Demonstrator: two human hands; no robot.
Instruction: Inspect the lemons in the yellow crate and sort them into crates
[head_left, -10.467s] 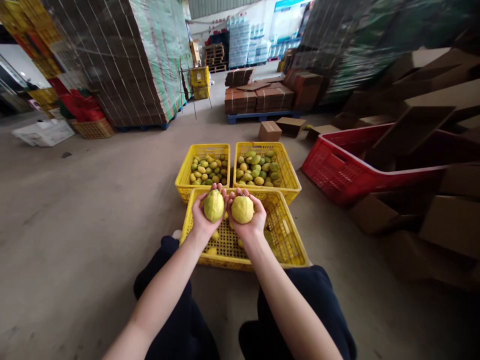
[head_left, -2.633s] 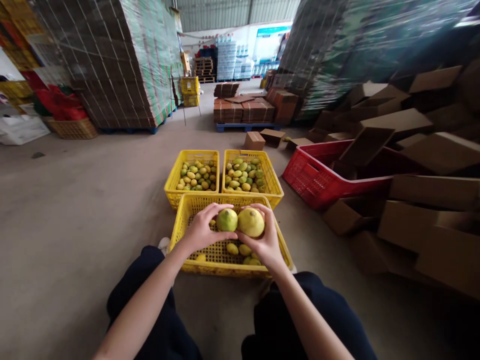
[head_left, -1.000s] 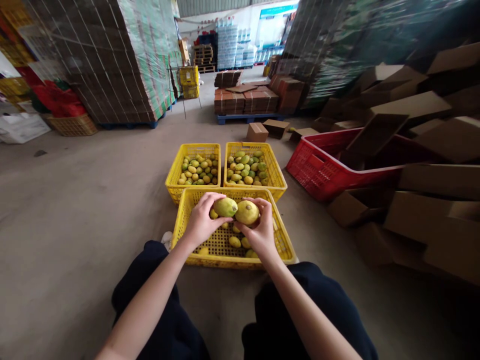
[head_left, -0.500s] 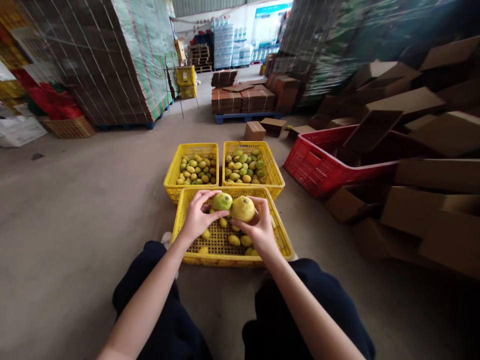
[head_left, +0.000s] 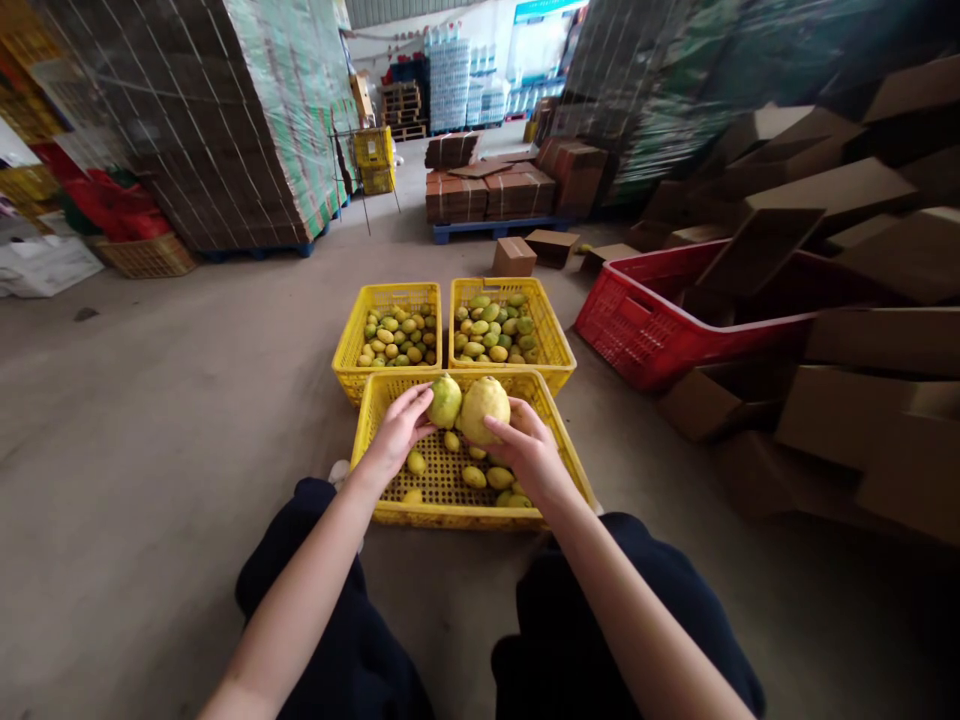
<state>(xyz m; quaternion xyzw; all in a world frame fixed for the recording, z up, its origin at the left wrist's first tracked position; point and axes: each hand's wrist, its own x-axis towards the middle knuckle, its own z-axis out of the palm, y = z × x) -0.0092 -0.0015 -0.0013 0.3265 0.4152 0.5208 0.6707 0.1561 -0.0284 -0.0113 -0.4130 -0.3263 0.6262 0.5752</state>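
My left hand (head_left: 406,428) is closed on a small green fruit (head_left: 445,401). A larger pale yellow fruit (head_left: 480,411) is in the grip of my right hand (head_left: 528,450), its thumb across the front. Side by side, the two fruits look to be touching, above the near yellow crate (head_left: 457,517). Several yellow fruits (head_left: 474,477) lie on that crate's perforated bottom, mostly toward its right side. Behind it, a left yellow crate (head_left: 349,340) and a right yellow crate (head_left: 553,330) each hold many yellow and green fruits.
At the right, a red crate (head_left: 619,330) holds cardboard, with open cardboard boxes (head_left: 847,420) heaped around it. Farther back, flattened cartons lie on a blue pallet (head_left: 487,228). Wrapped stacks (head_left: 300,130) rise on both sides. My knees flank the near crate.
Both fruits have been turned in my fingers and now look more upright. My right thumb has moved onto the front of the yellow fruit. The view has shifted slightly.
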